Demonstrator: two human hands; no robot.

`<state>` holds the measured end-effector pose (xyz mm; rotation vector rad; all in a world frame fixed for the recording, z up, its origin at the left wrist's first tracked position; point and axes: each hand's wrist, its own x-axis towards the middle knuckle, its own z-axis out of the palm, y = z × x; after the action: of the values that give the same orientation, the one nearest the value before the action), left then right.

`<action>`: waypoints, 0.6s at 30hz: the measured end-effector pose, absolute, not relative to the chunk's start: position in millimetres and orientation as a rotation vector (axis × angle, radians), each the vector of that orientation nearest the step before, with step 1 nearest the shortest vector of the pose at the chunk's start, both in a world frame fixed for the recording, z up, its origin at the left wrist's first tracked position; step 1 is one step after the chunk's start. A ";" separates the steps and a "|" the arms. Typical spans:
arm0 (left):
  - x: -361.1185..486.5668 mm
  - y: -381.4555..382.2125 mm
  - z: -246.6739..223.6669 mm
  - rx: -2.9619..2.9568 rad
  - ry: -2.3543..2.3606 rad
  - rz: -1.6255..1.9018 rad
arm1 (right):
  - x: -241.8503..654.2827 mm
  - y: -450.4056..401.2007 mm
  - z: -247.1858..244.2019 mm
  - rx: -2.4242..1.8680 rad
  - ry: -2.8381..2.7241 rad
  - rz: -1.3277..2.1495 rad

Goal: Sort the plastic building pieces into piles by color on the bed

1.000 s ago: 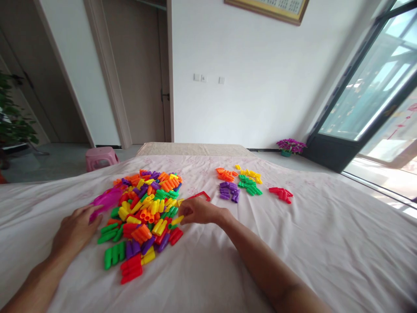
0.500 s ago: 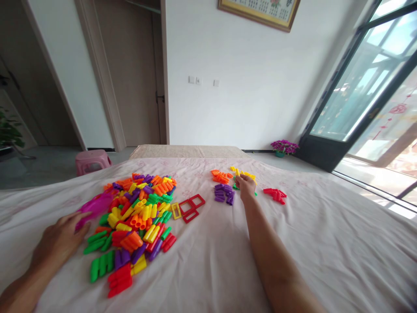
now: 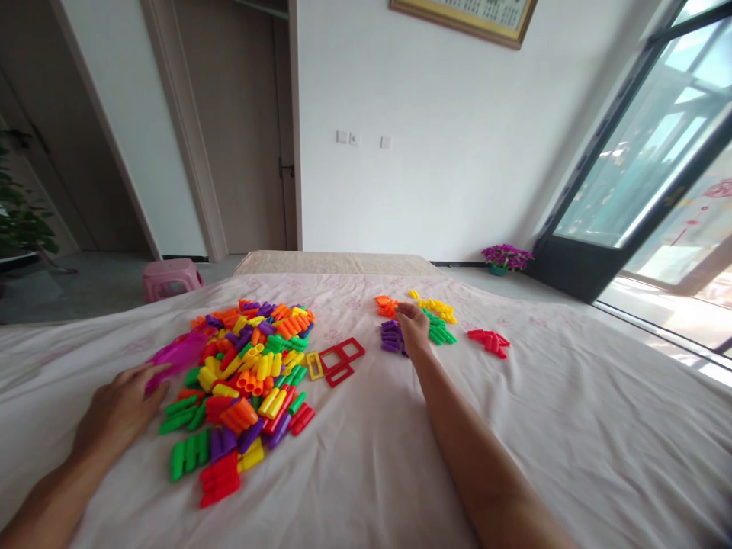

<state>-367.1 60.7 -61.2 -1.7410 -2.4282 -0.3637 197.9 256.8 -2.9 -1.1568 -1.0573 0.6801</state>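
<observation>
"Writing, in the head view?"
"The picture (image 3: 466,17) has characters too small to read."
"Hands?"
"Left hand (image 3: 123,400) touches magenta plastic (image 3: 181,354); right hand (image 3: 414,324) is beside orange blocks (image 3: 385,305). Whether either's fingers pinch, I cannot tell."
"The heap (image 3: 247,380)?"
"Smooth tubes, near the left hand, on wrinkled cloth (image 3: 543,427)."

Left forearm (image 3: 49,488): we are holding it low, slanting in from the lower left. Left hand (image 3: 119,400): we are holding it palm down, fingers (image 3: 147,371) forward, thumb (image 3: 161,393) apart. Right forearm (image 3: 466,427): we are holding it stretched farther out. Right hand (image 3: 415,326): we are curling its fingers, tips partly hidden.
</observation>
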 end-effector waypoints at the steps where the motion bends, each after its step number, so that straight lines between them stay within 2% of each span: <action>1: -363.4 59.6 -57.9 -1.732 -2.437 -0.370 | 185.3 253.4 -2.5 -1.131 -1.153 0.682; 11: -348.2 54.7 -43.5 -1.718 -2.447 -0.397 | 73.8 168.1 8.5 -0.780 -2.212 0.519; 18: -348.6 55.4 -45.3 -1.725 -2.412 -0.430 | 51.4 155.6 -0.4 -0.805 -2.567 0.278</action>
<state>-348.6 55.4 -45.3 -1.7246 -2.4120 -0.4300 51.4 155.6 -0.4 -0.8054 -2.5669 0.2781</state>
